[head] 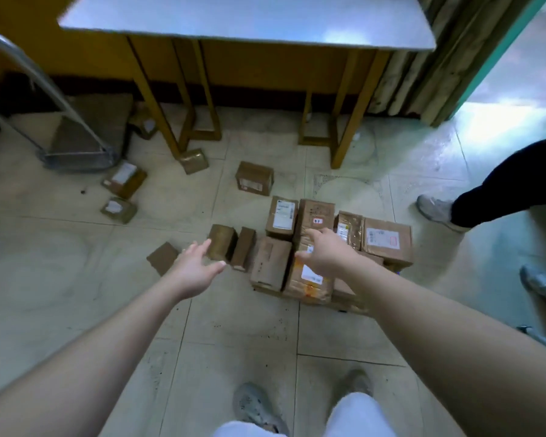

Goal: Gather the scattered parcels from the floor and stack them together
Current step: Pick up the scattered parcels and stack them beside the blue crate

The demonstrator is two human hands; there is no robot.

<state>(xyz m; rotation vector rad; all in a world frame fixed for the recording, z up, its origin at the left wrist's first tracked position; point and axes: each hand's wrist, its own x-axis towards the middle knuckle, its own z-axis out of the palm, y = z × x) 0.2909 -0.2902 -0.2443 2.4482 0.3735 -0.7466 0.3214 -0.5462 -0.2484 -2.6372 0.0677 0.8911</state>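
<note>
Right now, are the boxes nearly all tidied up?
About half. A pile sits gathered under the right hand. Both hands are empty; the left hand reaches toward a small box. Still scattered: the taped box, the far box and two labelled boxes near the cart.

- Left hand [196, 269] and right hand [325, 252] bare.
- Forearms [108, 345] uncovered along all their visible length.
- Pale, whitish trousers [358, 416] on both legs.
- Grey mottled shoes [254, 405] with rounded toes.

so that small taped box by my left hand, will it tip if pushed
Probably stiff: the small taped box keeps square edges. Its glossy tape may feel slippery. Standing fairly tall, it could tip if pushed high.
</note>
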